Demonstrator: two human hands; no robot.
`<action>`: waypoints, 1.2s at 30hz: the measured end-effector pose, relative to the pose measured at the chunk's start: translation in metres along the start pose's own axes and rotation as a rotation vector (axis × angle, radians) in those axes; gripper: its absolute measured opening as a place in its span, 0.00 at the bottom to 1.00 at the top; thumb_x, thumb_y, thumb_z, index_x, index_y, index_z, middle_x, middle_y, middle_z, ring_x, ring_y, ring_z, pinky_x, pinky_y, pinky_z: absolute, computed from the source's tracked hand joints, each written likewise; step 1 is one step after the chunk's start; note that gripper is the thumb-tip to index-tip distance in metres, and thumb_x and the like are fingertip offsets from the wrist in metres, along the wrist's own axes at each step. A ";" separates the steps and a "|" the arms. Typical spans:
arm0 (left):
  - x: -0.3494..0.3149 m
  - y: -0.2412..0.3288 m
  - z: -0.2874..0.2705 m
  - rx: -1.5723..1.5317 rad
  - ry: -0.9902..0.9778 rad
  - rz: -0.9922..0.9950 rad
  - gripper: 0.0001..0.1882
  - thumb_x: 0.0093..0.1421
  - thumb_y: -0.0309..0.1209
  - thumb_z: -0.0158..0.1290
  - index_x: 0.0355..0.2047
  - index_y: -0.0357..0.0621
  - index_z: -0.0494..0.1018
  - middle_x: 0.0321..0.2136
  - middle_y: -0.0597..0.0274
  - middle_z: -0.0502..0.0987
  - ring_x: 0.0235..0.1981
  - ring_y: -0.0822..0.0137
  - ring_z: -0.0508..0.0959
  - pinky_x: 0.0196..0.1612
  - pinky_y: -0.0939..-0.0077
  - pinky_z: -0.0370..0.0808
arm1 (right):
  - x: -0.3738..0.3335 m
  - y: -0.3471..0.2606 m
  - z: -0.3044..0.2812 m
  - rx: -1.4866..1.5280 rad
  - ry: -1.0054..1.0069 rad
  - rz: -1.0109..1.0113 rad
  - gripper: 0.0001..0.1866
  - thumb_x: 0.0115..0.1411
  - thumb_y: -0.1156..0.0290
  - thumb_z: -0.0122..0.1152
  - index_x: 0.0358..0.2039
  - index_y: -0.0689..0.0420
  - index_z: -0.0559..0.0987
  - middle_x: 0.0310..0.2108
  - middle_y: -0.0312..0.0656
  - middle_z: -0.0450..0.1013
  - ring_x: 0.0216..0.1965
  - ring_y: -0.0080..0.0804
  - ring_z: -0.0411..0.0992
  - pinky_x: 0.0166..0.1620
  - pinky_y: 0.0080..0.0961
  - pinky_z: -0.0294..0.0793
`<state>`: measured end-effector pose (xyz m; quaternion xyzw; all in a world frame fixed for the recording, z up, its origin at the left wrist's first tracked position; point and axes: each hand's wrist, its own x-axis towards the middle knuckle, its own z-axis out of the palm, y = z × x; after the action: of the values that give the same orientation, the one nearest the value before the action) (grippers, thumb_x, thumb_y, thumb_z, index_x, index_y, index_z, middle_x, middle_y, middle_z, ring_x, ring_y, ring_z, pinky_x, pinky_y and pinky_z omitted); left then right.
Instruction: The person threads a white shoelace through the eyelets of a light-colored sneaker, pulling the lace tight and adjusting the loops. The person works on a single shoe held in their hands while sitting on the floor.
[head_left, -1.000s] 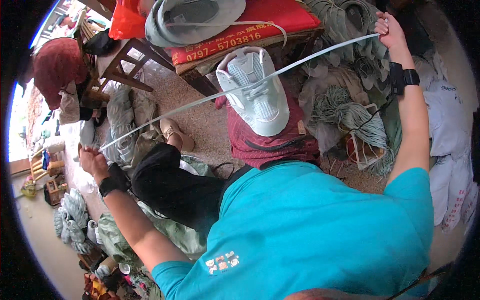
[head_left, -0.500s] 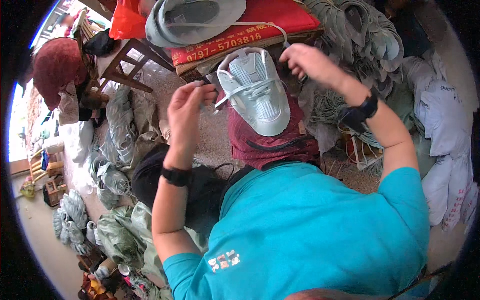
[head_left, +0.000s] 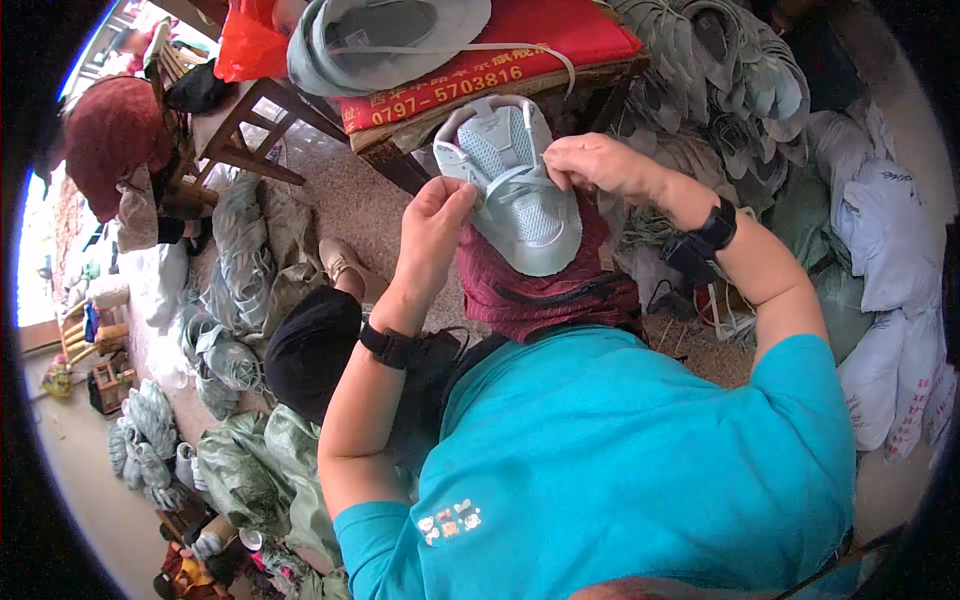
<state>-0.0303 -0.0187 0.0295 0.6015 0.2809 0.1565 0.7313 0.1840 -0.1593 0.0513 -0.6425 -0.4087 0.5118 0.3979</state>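
Note:
A pale grey-blue sneaker upper point(head_left: 540, 228) with mesh panels lies toe toward me on a dark red cloth point(head_left: 550, 300) over my lap. Its shoelace point(head_left: 522, 182) crosses the tongue. My left hand point(head_left: 435, 225) pinches at the left eyelet edge, thumb against forefinger, apparently on the lace. At the right eyelet edge, the bent fingers of my right hand point(head_left: 595, 165) are closed on the lace too; the lace ends are hidden by the fingers.
Beyond the shoe, a wooden stool point(head_left: 400, 150) with a red printed cover point(head_left: 590, 45) bears another grey upper point(head_left: 390, 70) with a trailing lace. Bundled uppers point(head_left: 740, 80) hang at the right, near white sacks point(head_left: 890, 230). More bundles point(head_left: 240, 240) and green sacks point(head_left: 240, 470) lie at the left.
Both hands have come inward and down to the shoe's eyelet edges, from wide apart on either side. The loose lace end near my left hand no longer shows.

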 end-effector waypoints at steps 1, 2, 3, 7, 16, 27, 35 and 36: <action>0.000 0.002 0.000 0.009 -0.005 -0.006 0.08 0.63 0.34 0.53 0.35 0.43 0.74 0.27 0.75 0.73 0.28 0.82 0.67 0.32 0.87 0.62 | 0.001 -0.002 -0.003 0.012 -0.006 0.032 0.18 0.66 0.60 0.46 0.23 0.56 0.74 0.19 0.26 0.61 0.21 0.15 0.54 0.26 0.17 0.55; 0.001 0.002 0.000 0.018 -0.011 -0.012 0.08 0.63 0.34 0.53 0.34 0.43 0.74 0.27 0.76 0.73 0.28 0.82 0.67 0.32 0.87 0.62 | 0.003 -0.005 -0.006 0.025 -0.012 0.064 0.18 0.66 0.61 0.46 0.22 0.55 0.74 0.18 0.26 0.61 0.21 0.15 0.54 0.26 0.17 0.55; 0.002 0.002 -0.002 0.040 -0.016 -0.010 0.07 0.63 0.33 0.53 0.33 0.43 0.74 0.27 0.76 0.73 0.28 0.82 0.67 0.32 0.87 0.62 | 0.005 -0.008 -0.009 0.036 -0.021 0.095 0.18 0.66 0.61 0.46 0.21 0.55 0.74 0.17 0.26 0.62 0.20 0.15 0.55 0.25 0.18 0.55; 0.007 0.006 -0.007 0.154 -0.034 -0.029 0.06 0.61 0.30 0.52 0.29 0.42 0.74 0.25 0.75 0.73 0.28 0.82 0.67 0.32 0.85 0.63 | 0.022 -0.012 -0.019 -0.527 -0.090 -0.365 0.19 0.62 0.60 0.48 0.18 0.56 0.74 0.17 0.34 0.68 0.20 0.25 0.64 0.28 0.24 0.65; 0.020 0.030 0.000 0.937 0.059 0.277 0.06 0.53 0.29 0.52 0.26 0.38 0.72 0.24 0.60 0.74 0.27 0.63 0.75 0.31 0.69 0.70 | 0.015 -0.045 -0.021 -1.312 0.010 -0.330 0.14 0.59 0.58 0.55 0.29 0.56 0.76 0.29 0.41 0.73 0.40 0.41 0.72 0.45 0.34 0.68; 0.025 0.067 -0.009 1.095 -0.222 0.654 0.14 0.49 0.24 0.59 0.37 0.42 0.73 0.38 0.56 0.71 0.42 0.52 0.74 0.44 0.61 0.73 | 0.025 -0.059 -0.046 -1.241 -0.103 -0.670 0.23 0.44 0.70 0.71 0.41 0.54 0.72 0.46 0.38 0.67 0.51 0.39 0.67 0.54 0.41 0.65; 0.033 0.047 -0.038 0.948 -0.253 0.583 0.09 0.50 0.28 0.61 0.31 0.41 0.76 0.32 0.56 0.70 0.35 0.54 0.75 0.38 0.64 0.73 | 0.030 -0.055 -0.047 -1.018 -0.213 -0.472 0.14 0.49 0.68 0.69 0.33 0.56 0.74 0.39 0.38 0.67 0.43 0.36 0.69 0.47 0.35 0.67; 0.033 0.042 -0.034 0.889 -0.229 0.576 0.07 0.50 0.29 0.61 0.28 0.41 0.77 0.31 0.56 0.71 0.34 0.53 0.75 0.37 0.63 0.72 | 0.030 -0.053 -0.046 -0.951 -0.222 -0.426 0.13 0.50 0.67 0.68 0.32 0.57 0.74 0.37 0.38 0.67 0.42 0.35 0.69 0.46 0.33 0.68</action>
<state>-0.0200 0.0370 0.0588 0.9188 0.0621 0.1502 0.3598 0.2275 -0.1170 0.0983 -0.5968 -0.7565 0.2427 0.1120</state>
